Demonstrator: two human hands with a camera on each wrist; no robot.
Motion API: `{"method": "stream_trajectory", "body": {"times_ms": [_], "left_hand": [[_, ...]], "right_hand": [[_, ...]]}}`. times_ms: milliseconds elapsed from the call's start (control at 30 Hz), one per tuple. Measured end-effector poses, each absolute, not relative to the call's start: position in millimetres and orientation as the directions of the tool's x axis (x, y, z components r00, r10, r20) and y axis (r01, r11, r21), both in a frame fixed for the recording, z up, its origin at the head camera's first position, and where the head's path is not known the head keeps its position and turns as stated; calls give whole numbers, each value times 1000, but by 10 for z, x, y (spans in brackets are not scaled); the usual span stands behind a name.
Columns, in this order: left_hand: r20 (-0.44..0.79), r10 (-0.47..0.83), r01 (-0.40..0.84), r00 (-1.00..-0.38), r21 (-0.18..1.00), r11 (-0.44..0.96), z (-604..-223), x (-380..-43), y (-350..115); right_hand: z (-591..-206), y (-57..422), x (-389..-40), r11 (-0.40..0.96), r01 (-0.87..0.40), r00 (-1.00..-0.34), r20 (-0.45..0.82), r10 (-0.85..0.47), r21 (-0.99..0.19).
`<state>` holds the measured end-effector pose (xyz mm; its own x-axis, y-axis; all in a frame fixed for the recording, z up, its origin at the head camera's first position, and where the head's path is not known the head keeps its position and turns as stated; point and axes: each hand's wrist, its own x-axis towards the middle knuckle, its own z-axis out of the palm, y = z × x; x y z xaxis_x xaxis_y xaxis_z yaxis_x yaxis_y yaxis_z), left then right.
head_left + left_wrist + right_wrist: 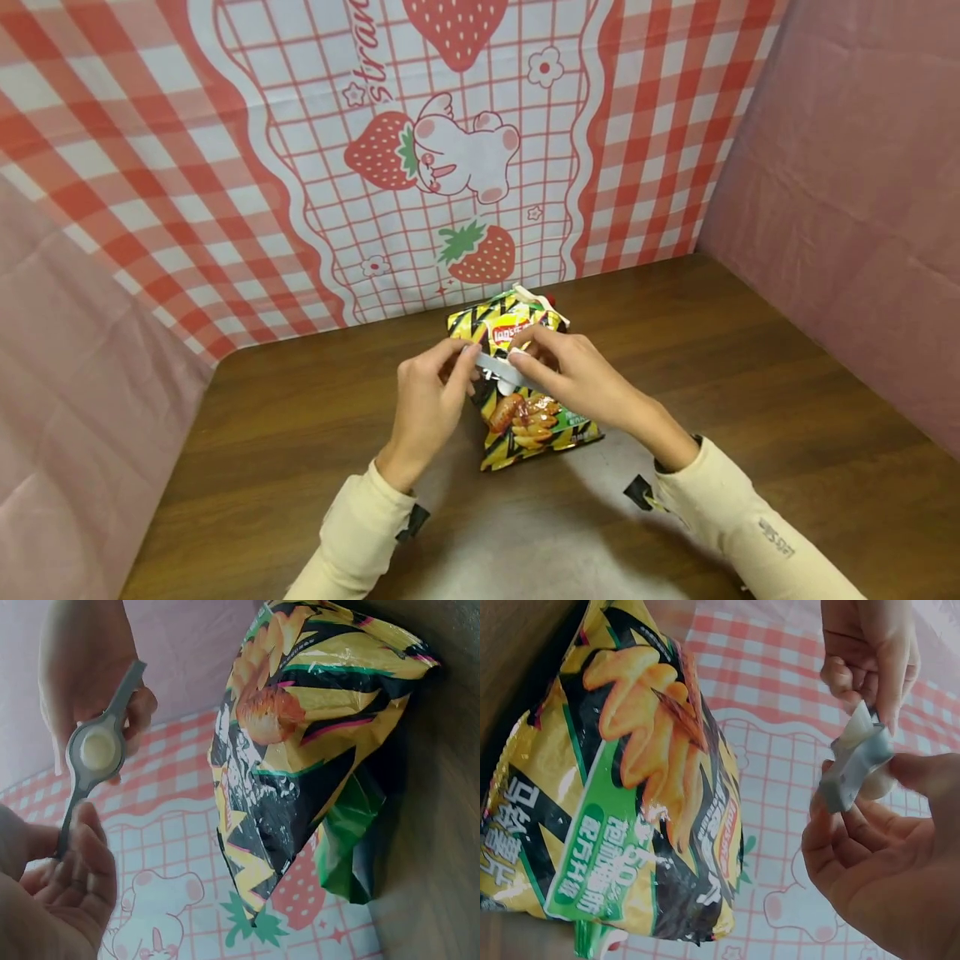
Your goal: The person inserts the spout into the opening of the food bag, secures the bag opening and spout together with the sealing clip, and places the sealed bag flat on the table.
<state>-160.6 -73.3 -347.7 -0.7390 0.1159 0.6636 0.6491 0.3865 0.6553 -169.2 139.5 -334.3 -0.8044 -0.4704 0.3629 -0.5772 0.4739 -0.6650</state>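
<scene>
Gray strip (495, 367), one piece, with a round white centre (98, 750): being held up between the two hands, over the snack bag (525, 421) in the head view and apart from it in both wrist views.

Left hand (431, 396): pinching one end between thumb and fingers.

Right hand (592, 379): gripping toward the other end, fingers curling round it.

Snack bag, yellow and black: resting on the tabletop (300, 467), neither hand touching it.

Handling note, by judgement: the hands are apparently adjusting the strip; good work is calling for light, matched pinches, the left steadying while the right is turning, and fingertips clearing the centre. Uneven pulling is probably risking a slip.
</scene>
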Motion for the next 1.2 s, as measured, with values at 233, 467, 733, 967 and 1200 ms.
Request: {"method": "stream_trajectory", "body": {"times_ms": [233, 467, 733, 967, 1200], "left_hand": [[680, 95, 680, -727, 695, 232, -3446, -1580, -718], [654, 106, 661, -749, 728, 184, -3424, -1568, -722], [696, 195, 723, -691, 661, 201, -3422, -1507, -671], [720, 178, 740, -671, 635, 221, -3405, -1492, -674], [698, 168, 717, -696, 667, 201, -3421, -1520, -702]], "right_hand": [[-3379, 1397, -1680, 455, -519, -820, 273, -503, -724], [-3363, 1443, -1691, 403, -542, -804, 316, -503, -737], [-3391, 1407, -1706, 491, -588, -806, 410, -428, -643], [-3322, 1412, -1699, 545, -559, -829, 405, -385, -625], [-3273, 1460, -1712, 424, -631, -763, 422, -490, -649]]}}
